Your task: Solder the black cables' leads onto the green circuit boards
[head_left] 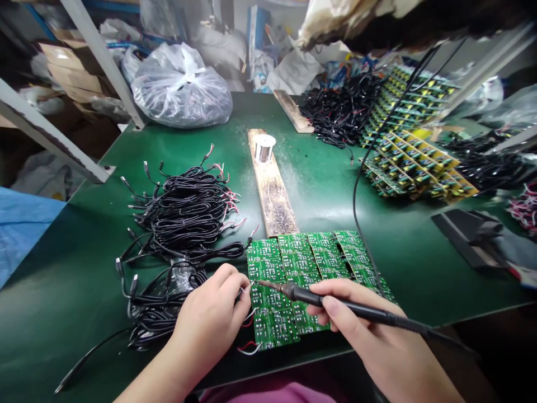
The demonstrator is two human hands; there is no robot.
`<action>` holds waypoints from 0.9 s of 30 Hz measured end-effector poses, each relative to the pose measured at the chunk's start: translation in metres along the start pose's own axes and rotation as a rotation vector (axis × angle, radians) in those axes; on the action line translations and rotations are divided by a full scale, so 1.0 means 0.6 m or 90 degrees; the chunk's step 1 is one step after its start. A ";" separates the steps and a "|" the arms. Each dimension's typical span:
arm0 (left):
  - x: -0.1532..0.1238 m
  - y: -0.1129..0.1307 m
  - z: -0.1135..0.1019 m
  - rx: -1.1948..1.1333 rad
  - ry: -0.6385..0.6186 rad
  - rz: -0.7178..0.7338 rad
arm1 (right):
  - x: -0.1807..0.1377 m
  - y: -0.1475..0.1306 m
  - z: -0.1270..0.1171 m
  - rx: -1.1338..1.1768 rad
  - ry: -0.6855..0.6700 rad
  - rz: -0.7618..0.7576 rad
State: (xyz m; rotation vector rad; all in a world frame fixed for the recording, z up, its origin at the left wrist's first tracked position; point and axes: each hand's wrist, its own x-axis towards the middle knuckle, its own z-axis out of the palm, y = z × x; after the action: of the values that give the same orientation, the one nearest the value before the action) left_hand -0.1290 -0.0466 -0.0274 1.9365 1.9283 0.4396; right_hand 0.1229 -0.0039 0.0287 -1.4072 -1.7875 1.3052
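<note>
My right hand (348, 313) is wrapped round a black soldering iron (302, 293). The iron's tip meets the left edge of a green circuit board panel (268, 319), one of several panels lying side by side, solder side up. Close to that tip, my left hand (222, 313) pinches a thin white wire (242, 290) against the board edge; its far end is hidden by the fingers. Red and white wire ends (250, 348) stick out from the panel's lower left. Bundled black cables (184, 212) with plugs and bare red and white ends are heaped left of the boards.
A scorched wooden strip (272, 190) behind the boards carries a solder spool (264, 149). Stacked boards (419, 162) and more black cables (344, 106) stand at the back right. A tied plastic bag (182, 87) sits back left. The iron's cord hangs across the right side.
</note>
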 end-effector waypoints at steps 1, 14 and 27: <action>0.000 0.000 0.000 0.001 0.000 0.001 | 0.000 -0.001 0.000 -0.004 0.000 -0.004; -0.004 -0.003 0.002 0.004 0.010 0.015 | -0.001 -0.009 -0.008 -0.055 0.107 -0.034; -0.004 -0.001 -0.004 -0.024 0.004 0.010 | -0.012 -0.003 -0.014 -0.022 0.125 -0.029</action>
State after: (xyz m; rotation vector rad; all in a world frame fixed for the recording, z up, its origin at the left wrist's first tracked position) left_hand -0.1305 -0.0492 -0.0253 1.9292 1.8959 0.4832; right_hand 0.1315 -0.0074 0.0348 -1.4505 -1.7081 1.0771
